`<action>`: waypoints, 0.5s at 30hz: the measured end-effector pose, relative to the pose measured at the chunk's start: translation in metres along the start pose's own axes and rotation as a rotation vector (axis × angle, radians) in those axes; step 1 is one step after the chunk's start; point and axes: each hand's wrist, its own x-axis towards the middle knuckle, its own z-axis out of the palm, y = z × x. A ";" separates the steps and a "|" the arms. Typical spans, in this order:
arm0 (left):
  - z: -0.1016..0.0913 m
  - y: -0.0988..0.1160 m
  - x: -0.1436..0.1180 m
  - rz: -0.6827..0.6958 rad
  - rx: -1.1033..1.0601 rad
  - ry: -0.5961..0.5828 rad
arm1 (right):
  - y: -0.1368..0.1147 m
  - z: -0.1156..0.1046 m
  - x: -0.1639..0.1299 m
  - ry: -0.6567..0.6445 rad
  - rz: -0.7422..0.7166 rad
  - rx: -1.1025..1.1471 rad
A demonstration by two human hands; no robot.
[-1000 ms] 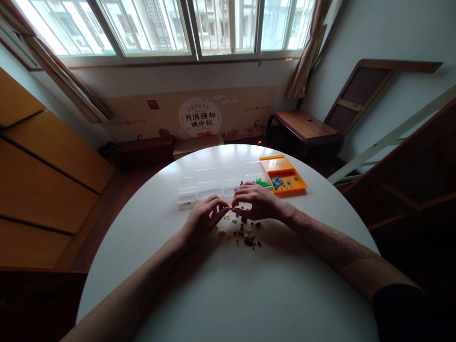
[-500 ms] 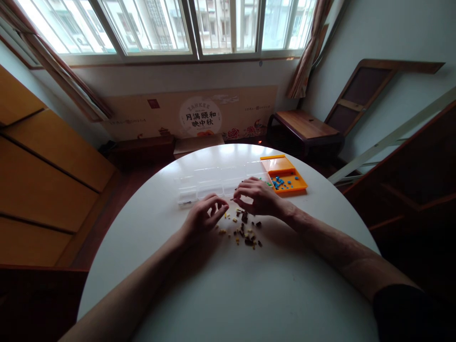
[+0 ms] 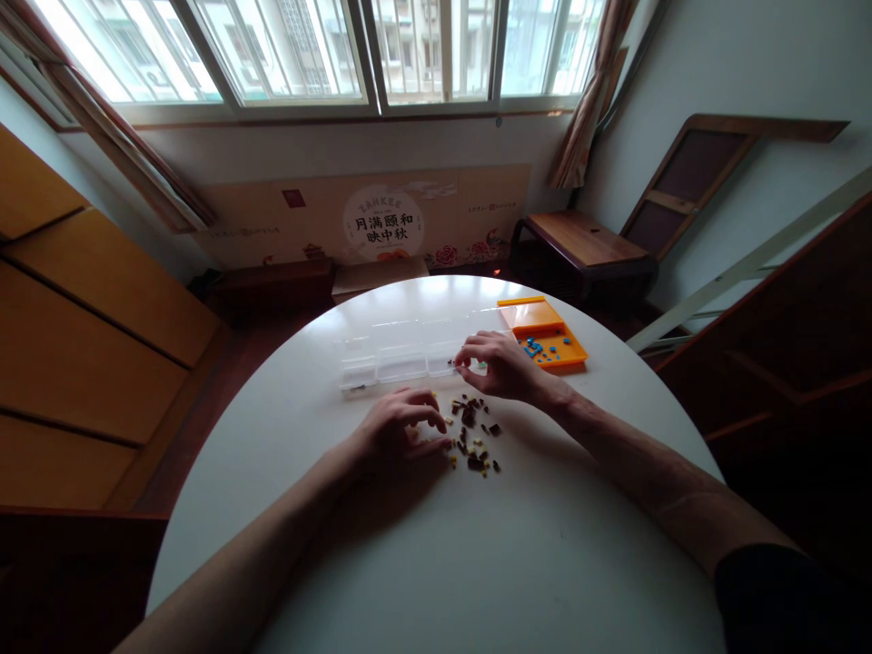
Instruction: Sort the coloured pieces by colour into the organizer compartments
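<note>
My left hand (image 3: 401, 425) is low over the left side of a loose pile of small building bricks (image 3: 469, 436), brown, cream and yellow. Its thumb and fingers are apart, and nothing shows between them. My right hand (image 3: 500, 365) is over the near right part of a clear plastic compartment box (image 3: 401, 366). Thumb and index finger are pinched together there; whatever they hold is too small to make out. Tiny dark brown bricks (image 3: 450, 362) show in the box just left of those fingertips. A green bit is partly hidden under the hand.
An orange tray (image 3: 576, 355) with small blue bricks stands beyond my right hand, its paler lid part (image 3: 531, 313) behind. All rest on a round white table (image 3: 477, 563). A wooden stool (image 3: 589, 241) stands past the far right edge, below the window.
My right hand has moved slightly right and away, to the box, from above the pile, where it pinched a small dark brick. My left hand came down and right to the pile, its fingers spreading.
</note>
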 end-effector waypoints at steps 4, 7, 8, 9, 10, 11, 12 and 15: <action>0.002 -0.003 -0.001 0.029 -0.017 -0.012 | -0.009 -0.008 0.000 -0.217 -0.178 0.153; 0.004 -0.006 -0.002 0.046 -0.034 -0.018 | -0.016 -0.009 -0.001 -0.296 -0.217 0.197; 0.004 -0.006 -0.002 0.046 -0.040 -0.022 | -0.017 -0.009 -0.001 -0.312 -0.219 0.199; 0.004 -0.007 -0.002 0.045 -0.045 -0.025 | -0.018 -0.009 -0.001 -0.323 -0.219 0.199; 0.003 -0.007 -0.002 0.041 -0.048 -0.030 | -0.019 -0.009 -0.001 -0.327 -0.217 0.197; 0.003 -0.007 -0.003 0.037 -0.047 -0.033 | -0.019 -0.009 -0.001 -0.331 -0.214 0.194; 0.003 -0.007 -0.003 0.032 -0.045 -0.038 | -0.020 -0.009 -0.001 -0.334 -0.212 0.190; 0.003 -0.007 -0.002 0.020 -0.041 -0.047 | -0.021 -0.010 -0.001 -0.334 -0.205 0.173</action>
